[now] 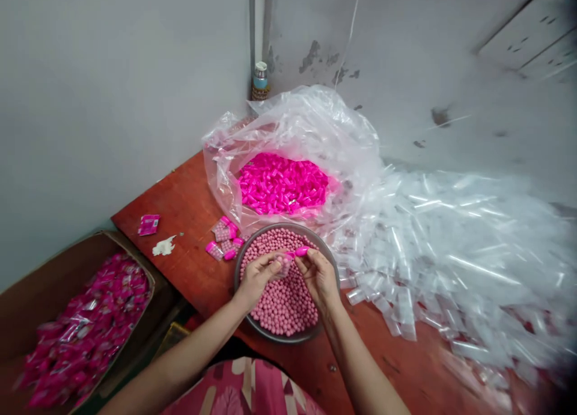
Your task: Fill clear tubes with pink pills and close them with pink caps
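Over a grey bowl (332,264) of small pink balls (286,310), my left hand (258,278) holds a small clear container (283,264) with pink balls inside. My right hand (318,273) pinches a bright pink cap (302,251) close to the container's top. Whether cap and container touch is too small to tell. Left of the bowl lie several filled containers with pink caps (224,230). Behind the bowl, an open clear plastic bag (356,126) holds a heap of bright pink caps (283,183).
A large pile of clear empty containers (451,234) covers the right of the red table (180,192). At the lower left stands a box (148,282) of pink packets (90,325). A pink packet (148,224), white scrap (163,246) and bottle (260,81) are also there.
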Demonstrator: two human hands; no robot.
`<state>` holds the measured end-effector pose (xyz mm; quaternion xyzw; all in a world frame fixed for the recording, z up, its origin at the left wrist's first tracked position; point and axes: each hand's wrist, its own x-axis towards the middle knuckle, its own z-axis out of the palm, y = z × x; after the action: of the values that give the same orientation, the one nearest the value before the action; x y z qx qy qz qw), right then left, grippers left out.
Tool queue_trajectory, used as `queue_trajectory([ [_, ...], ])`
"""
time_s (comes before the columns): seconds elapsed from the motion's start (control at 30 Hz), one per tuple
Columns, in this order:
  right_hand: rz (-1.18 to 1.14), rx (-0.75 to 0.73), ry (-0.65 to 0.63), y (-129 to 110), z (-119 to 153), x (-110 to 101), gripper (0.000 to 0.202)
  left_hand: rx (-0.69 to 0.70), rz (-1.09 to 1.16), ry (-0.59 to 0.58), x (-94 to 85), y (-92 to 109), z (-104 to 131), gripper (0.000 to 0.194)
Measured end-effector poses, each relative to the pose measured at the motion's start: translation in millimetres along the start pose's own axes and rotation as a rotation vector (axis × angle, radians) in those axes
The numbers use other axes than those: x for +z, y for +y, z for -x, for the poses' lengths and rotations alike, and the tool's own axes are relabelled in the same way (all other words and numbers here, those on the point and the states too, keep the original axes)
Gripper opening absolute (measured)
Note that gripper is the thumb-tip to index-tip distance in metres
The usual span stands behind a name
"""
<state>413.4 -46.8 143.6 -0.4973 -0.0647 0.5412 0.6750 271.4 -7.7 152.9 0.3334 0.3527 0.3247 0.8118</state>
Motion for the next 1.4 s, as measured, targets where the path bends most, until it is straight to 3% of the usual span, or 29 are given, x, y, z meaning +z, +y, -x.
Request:
queue_trajectory([
  [0.1, 0.147, -0.064, -0.056, -6, 13, -14, 0.011, 0.053, -0.118, -0.021, 0.7, -1, 9, 0.03],
  [0.23, 0.557, -0.193, -0.167, -37, 22, -27, 0.026, 0.258, -0.528, -0.158, 1.2, 8, 18, 0.022],
  [0.33, 0.836, -0.082, -0.439, -60, 26, -24, 0.029, 0.356, -0.712, -0.297, 6.8, 16, 23, 0.02],
  [0.43, 0.965, 0.024, -0.686, -70, 28, -17, 0.029, 0.381, -0.734, -0.334, 14.4, 18, 27, 0.021],
  [0.63, 0.906, 0.233, -0.804, -70, 33, -17, 0.035, 0.326, -0.639, -0.295, 13.0, 11, 32, 0.021],
  [0.7, 0.94, 0.196, -0.748, -70, 36, -20, 0.036, 0.239, -0.57, -0.241, 6.9, 6, 32, 0.025],
  [0.83, 1.086, -0.211, -0.462, -65, 46, -16, 0.035, 0.118, -0.555, -0.187, -3.2, -1, 28, 0.03],
  [0.93, 1.211, -0.467, -0.462, -55, 54, -7, 0.033, 0.186, -0.679, -0.186, -5.6, 0, 24, 0.028],
  [1.0, 1.282, -0.561, -0.489, -48, 57, -3, 0.031, 0.233, -0.744, -0.193, -6.4, 1, 22, 0.027],
  [1.23, 1.446, -0.634, -0.502, -31, 67, -9, 0.019, 0.281, -0.85, -0.234, -9.4, 7, 23, 0.023],
  [1.4, 1.527, -0.652, -0.478, -19, 73, -13, 0.024, 0.266, -0.877, -0.316, -6.4, 12, 23, 0.022],
])
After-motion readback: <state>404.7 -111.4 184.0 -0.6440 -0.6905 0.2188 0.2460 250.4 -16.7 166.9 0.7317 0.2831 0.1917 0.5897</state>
